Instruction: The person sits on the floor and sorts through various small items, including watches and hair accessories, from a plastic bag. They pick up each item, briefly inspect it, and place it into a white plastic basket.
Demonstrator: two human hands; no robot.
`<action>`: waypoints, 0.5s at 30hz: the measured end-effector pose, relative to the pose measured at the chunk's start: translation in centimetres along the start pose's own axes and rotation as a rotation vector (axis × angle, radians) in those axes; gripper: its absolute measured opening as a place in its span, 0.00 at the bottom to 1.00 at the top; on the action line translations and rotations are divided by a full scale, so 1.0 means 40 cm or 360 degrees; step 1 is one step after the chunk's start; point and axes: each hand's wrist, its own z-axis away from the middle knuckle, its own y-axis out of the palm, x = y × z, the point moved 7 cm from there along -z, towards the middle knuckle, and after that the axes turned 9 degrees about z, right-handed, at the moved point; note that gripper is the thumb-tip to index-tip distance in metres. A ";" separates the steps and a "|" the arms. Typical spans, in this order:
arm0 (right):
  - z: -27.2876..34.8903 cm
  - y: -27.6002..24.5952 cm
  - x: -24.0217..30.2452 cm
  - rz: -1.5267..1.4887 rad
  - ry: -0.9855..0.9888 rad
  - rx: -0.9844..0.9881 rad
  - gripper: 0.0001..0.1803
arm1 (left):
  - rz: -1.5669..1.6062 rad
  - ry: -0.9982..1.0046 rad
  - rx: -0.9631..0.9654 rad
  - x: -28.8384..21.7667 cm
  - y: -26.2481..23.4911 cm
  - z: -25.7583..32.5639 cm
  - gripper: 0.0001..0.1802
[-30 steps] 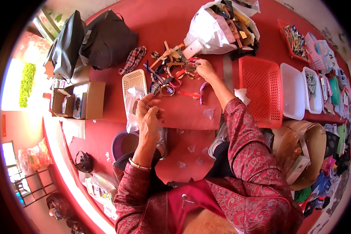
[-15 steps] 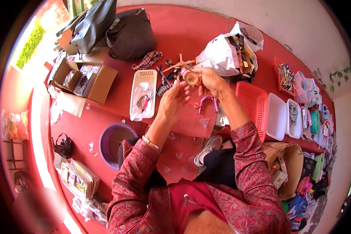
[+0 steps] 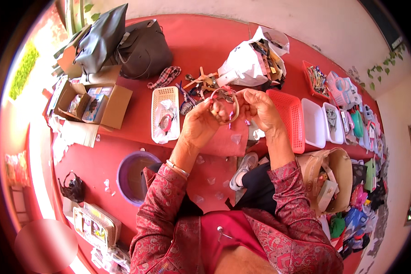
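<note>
Left hand (image 3: 199, 127) and right hand (image 3: 262, 112), seen from the head, grasp opposite sides of a looped strap (image 3: 236, 104), held up to the right of the cream basket (image 3: 165, 95). Loose straps (image 3: 206, 81) lie on the basket's right too. Should either fingertip grip slacken, the loop could slip and probably get mixed among them.

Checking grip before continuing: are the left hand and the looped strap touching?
Touching: the head view shows the left hand gripping the looped strap at its left side.
</note>
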 end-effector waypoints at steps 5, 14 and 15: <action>-0.003 0.053 -0.031 -0.0316 0.0146 0.0167 0.15 | -0.0229 -0.0010 -0.0032 -0.001 -0.002 0.026 0.12; -0.003 0.028 -0.067 -0.0447 -0.0008 0.0438 0.09 | -0.0907 -0.0056 0.0016 0.006 -0.001 0.039 0.18; 0.001 0.030 -0.065 -0.0337 -0.0003 0.0439 0.09 | -0.1108 -0.0123 0.0066 0.007 -0.004 0.034 0.18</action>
